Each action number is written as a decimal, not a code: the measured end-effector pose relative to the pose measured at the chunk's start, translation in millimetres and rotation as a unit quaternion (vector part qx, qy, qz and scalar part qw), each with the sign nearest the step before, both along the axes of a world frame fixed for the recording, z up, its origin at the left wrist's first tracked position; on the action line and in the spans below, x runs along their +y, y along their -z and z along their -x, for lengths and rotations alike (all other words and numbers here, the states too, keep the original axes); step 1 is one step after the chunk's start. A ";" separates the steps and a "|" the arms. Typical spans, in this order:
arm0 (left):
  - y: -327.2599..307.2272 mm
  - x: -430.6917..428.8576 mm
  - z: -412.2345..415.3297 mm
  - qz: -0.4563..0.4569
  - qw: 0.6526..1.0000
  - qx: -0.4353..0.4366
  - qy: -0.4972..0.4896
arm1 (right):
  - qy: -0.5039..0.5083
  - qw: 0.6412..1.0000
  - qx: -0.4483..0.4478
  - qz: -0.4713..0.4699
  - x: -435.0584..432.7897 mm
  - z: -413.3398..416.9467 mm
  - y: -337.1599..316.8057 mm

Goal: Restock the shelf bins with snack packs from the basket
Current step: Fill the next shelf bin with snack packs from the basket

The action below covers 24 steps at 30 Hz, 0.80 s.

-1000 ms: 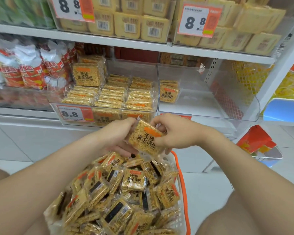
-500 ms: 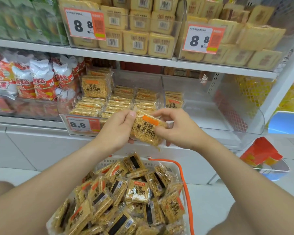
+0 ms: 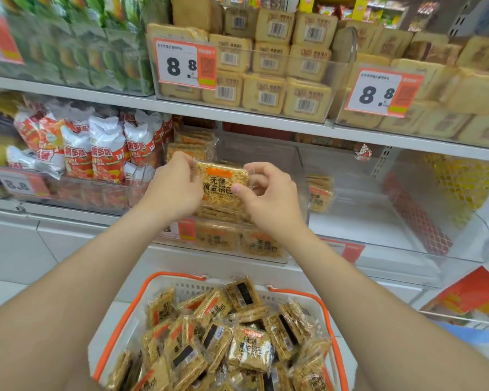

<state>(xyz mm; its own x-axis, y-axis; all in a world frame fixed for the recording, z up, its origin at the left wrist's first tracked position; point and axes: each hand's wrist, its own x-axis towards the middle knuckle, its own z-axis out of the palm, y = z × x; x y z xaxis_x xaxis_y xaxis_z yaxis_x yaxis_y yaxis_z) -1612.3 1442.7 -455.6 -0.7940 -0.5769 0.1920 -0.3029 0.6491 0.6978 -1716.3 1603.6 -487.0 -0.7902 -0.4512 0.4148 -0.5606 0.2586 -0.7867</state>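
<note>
At the centre of the frame we hold one golden rice-crust snack pack [image 3: 223, 183] upright, our left hand [image 3: 175, 187] pinching its left edge and our right hand [image 3: 268, 198] pinching its right edge. It sits just above the stacked packs [image 3: 223, 214] in the clear shelf bin [image 3: 232, 245]. The neighbouring bin [image 3: 378, 224], centre right, has open floor beside a few packs [image 3: 319, 193] at its left wall, and the white basket [image 3: 192, 287] at bottom centre is heaped to its rim.

One left hand [image 3: 175, 189], one right hand [image 3: 270, 197], one held snack pack [image 3: 223, 182], one basket [image 3: 192, 287] with too many packs [image 3: 249, 348] to count.
</note>
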 end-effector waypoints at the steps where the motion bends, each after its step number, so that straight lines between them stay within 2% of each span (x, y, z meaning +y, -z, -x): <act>1: -0.6 -7.0 -0.1 0.001 1.000 -0.010 -0.005 | 0.007 1.000 0.008 -0.005 -12.8 4.0 3.9; 6: 1.5 -29.6 0.1 0.007 0.999 -0.007 -0.042 | 0.017 1.000 0.010 -0.010 -62.2 18.6 10.4; 10: 3.3 -42.0 3.7 0.006 0.998 -0.041 -0.050 | 0.043 0.999 0.023 -0.007 -86.6 27.4 13.5; 14: 7.9 -46.8 7.6 0.033 0.996 -0.075 -0.032 | 0.073 0.996 0.039 -0.027 -106.2 29.0 13.1; 19: 13.3 -44.2 10.9 0.063 0.991 -0.116 0.013 | 0.074 0.993 0.019 -0.087 -127.2 23.1 10.1; 24: 17.4 -48.7 7.9 0.095 0.986 -0.127 0.055 | 0.122 0.990 -0.007 -0.072 -134.0 17.1 6.9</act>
<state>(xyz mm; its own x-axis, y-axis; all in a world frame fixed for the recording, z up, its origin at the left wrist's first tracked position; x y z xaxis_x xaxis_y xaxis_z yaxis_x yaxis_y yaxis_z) -1620.2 1394.0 -473.0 -0.8864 -0.4566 0.0758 -0.3717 0.7999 0.4712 -1733.4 1469.6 -493.8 -0.8880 -0.2997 0.3488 -0.4573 0.4945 -0.7392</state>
